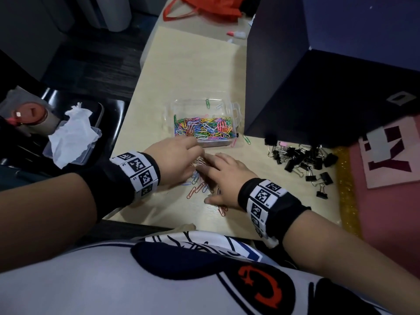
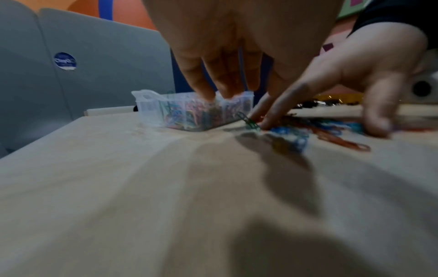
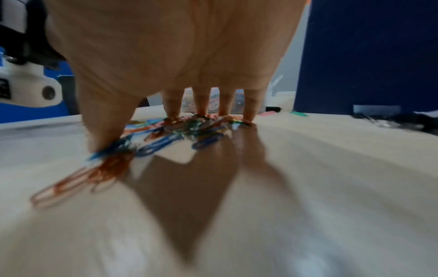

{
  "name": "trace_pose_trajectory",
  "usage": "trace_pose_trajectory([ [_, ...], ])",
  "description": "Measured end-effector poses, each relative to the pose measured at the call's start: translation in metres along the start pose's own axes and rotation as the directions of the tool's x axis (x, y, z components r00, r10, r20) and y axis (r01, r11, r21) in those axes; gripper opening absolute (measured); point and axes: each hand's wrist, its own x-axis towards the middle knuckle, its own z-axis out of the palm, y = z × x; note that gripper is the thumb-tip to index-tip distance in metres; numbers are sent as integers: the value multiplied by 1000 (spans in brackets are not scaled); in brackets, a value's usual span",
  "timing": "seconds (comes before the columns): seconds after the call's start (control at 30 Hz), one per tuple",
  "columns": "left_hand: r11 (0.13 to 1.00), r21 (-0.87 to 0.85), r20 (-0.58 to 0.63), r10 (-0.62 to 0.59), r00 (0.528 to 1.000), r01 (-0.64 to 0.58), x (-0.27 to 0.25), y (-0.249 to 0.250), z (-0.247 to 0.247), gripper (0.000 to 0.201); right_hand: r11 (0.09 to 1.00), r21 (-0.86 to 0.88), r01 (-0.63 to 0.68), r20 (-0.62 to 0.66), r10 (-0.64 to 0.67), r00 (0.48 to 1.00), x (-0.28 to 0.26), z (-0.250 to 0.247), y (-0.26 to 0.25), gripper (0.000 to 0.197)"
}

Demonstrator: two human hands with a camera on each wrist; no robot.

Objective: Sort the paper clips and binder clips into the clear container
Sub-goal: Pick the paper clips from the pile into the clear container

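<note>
- Right hand [image 1: 223, 178] lay spread, fingertips pressing loose paper clips [image 3: 180, 129]; left hand [image 1: 179, 161] pinched several.
- Clear container [image 1: 204, 123] held many clips.
- Binder clips [image 1: 302, 159] remained unsorted.

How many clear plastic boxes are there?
2. The clear container with paper clips sits on the table past the hands; another clear box holding crumpled tissue lies off to the left.

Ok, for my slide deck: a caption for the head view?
Both hands, left hand and right hand, gather loose paper clips beside the clear container; binder clips wait.
</note>
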Motion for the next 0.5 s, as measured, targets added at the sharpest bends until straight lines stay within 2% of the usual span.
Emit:
trace_pose_trajectory([
  [0.03, 1000, 3, 109, -27, 994, 27, -2, 1, 4, 48, 999, 34, -11, -31, 12, 999, -3, 2, 2, 80],
  [0.1, 991, 93, 345, -118, 931, 92, -4, 4, 9, 72, 993, 115, -30, -75, 39, 996, -7, 4, 7, 64],
  [0.13, 986, 129, 387, -151, 909, 109, -3, 5, 10, 77, 989, 145, -39, -94, 53, 994, -9, 6, 9, 55],
  [0.23, 979, 104, 369, -201, 907, 174, 5, 9, 10, 58, 982, 179, -57, -163, 87, 983, -10, 7, 12, 38],
  [0.37, 971, 124, 351, -237, 906, 206, 13, 15, 7, 22, 960, 236, -147, -146, 185, 972, -4, 1, 15, 28],
  [0.5, 964, 179, 353, -250, 902, 197, 18, 15, 6, 13, 929, 302, -215, -137, 265, 954, 4, -17, 15, 19],
])
